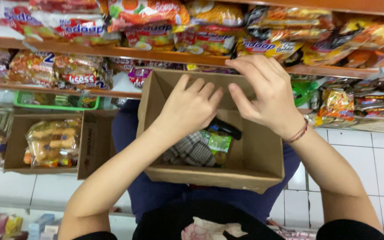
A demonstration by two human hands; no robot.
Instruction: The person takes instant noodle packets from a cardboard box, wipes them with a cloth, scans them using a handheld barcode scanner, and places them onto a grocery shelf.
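Open top of cardboard box (pixel 254 164), right half bare inside; left half taken up by packets (pixel 203 146). Both hands, left (pixel 192 106) and right (pixel 263 91), over far rim. Beyond: shelves (pixel 165 57) crammed with noodle packs (pixel 210 38). Second box (pixel 90 144) just left.

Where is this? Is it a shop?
Probably a small grocery shop: wooden shelves stacked with instant noodle packets, and both hands over a cardboard box of stock.
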